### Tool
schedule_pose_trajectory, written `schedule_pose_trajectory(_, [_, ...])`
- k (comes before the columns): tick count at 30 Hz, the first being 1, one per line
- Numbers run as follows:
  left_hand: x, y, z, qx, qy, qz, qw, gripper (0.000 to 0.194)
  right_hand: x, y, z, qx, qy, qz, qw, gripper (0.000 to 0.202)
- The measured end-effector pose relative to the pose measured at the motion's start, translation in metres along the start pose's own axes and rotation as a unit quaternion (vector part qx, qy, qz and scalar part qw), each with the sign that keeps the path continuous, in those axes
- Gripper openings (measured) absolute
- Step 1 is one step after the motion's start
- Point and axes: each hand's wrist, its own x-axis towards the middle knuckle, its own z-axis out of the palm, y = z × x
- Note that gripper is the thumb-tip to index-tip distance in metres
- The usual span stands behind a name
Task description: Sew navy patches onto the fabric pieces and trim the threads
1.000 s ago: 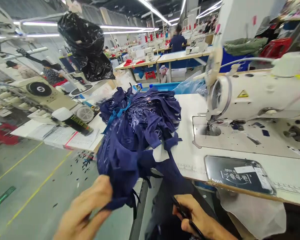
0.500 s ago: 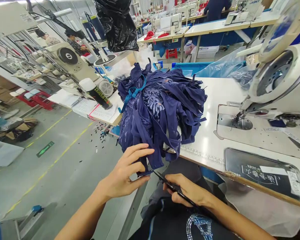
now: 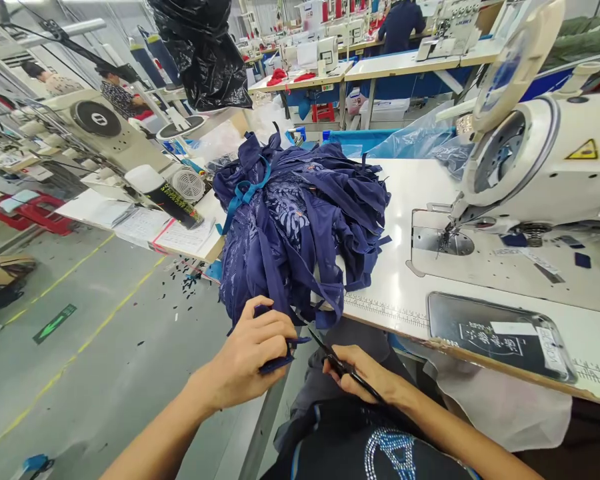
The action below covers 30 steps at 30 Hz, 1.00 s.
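Observation:
A large bundle of navy fabric pieces [image 3: 300, 227], some with a lace pattern, lies on the white table and hangs over its front edge. A teal strip [image 3: 247, 190] is tied round its left part. At the bundle's lower edge, my left hand [image 3: 260, 353] has its fingers closed on a navy strap end. My right hand [image 3: 357, 373] grips black-handled scissors [image 3: 343, 368], whose blades point up and left, close to the strap end and the hanging straps.
On the right is a sewing machine [image 3: 545, 153], with a black tray [image 3: 500, 337] in front of it. A spray can [image 3: 165, 197] and papers [image 3: 180, 237] lie on the left table. A black plastic bag [image 3: 200, 53] hangs above. People sit farther back.
My left hand's fingers have closed from a spread pose onto a strap end. The scissors remain in my right hand near the bundle's lower edge. The view has turned slightly right.

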Motion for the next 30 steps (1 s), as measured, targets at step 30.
schedule_pose_trajectory(30, [0.014, -0.009, 0.015, 0.122, -0.117, -0.023, 0.985, 0.023, -0.016, 0.013, -0.007, 0.02, -0.01, 0.068, 0.997, 0.063])
